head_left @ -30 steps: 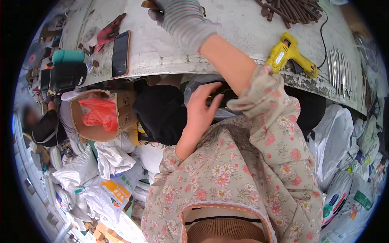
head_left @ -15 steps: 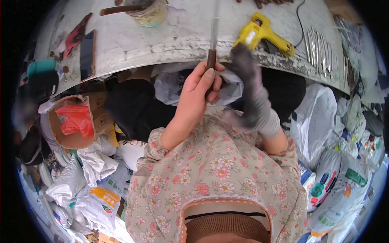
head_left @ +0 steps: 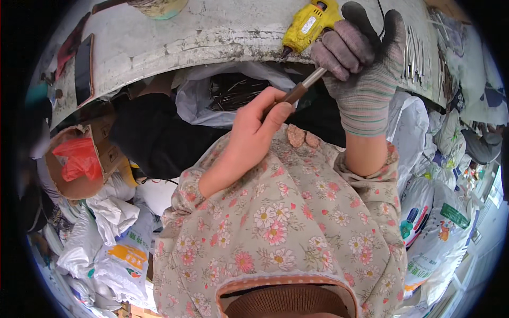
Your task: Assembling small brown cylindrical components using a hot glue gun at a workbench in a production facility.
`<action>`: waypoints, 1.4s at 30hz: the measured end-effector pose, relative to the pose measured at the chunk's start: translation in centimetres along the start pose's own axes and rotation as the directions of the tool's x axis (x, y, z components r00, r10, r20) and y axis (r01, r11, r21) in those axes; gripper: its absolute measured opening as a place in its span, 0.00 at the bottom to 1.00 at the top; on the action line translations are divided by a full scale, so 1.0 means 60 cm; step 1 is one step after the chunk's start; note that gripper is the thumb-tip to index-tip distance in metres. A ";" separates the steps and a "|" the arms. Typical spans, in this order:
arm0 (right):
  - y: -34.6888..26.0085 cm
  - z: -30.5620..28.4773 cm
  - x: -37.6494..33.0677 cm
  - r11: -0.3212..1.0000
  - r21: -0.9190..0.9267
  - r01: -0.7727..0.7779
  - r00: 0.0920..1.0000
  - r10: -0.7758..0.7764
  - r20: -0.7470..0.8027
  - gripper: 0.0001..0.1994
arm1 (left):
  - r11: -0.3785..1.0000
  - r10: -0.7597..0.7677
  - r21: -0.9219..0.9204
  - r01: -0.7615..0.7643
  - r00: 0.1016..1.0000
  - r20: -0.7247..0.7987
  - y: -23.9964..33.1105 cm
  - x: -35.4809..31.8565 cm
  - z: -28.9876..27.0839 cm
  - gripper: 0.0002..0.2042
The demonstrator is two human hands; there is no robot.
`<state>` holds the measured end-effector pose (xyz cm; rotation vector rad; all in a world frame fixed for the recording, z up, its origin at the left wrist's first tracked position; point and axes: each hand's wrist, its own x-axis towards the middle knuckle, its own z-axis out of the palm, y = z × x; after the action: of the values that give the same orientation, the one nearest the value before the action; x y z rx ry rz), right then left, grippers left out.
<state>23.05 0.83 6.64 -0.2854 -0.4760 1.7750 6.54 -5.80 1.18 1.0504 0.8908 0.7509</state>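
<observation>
My bare left hand [head_left: 253, 123] is closed round the brown handle [head_left: 295, 94] of a thin metal-shafted tool, above my lap. The tool slants up to the right. Its silvery shaft [head_left: 315, 77] runs into my right hand [head_left: 360, 66], which wears a grey striped work glove with darkened fingers. Several gloved fingers curl round the shaft, while the thumb and another finger point upward. The far end of the shaft is hidden by the glove. Just left of the glove, a yellow pistol-shaped power tool [head_left: 305, 27] lies on the worktable [head_left: 222, 40].
Below the table edge an open plastic bag [head_left: 192, 100] holds many dark thin rods. Metal rods [head_left: 414, 55] lie at the table's right. A phone [head_left: 84, 69] and a tub [head_left: 159, 7] are at the left. A cardboard box [head_left: 101, 153] and stuffed bags [head_left: 124, 259] crowd both sides.
The tool has tilted from upright to slanting right. My right hand has moved up and right and closed on its shaft. The view has shifted, showing the rods in the bag.
</observation>
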 end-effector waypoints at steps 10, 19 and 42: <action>0.002 -0.025 0.055 0.994 -0.027 -0.104 0.958 0.108 0.265 0.21 | 0.999 0.048 -0.010 -0.049 0.996 -0.075 -0.001 0.023 -0.020 0.07; 0.042 0.071 0.182 0.679 -0.734 -0.013 0.977 -0.147 -0.153 0.28 | 0.473 0.820 0.764 -0.439 0.537 -0.200 0.085 0.177 -0.122 0.09; 0.066 -0.035 0.147 0.300 -0.930 0.211 0.946 -0.302 0.117 0.18 | 0.591 0.737 -0.490 -0.641 0.676 0.005 0.149 0.288 -0.075 0.16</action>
<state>18.27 8.91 3.47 -1.0392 -1.4173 0.9476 9.46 13.71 4.25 1.0168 0.0451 1.4059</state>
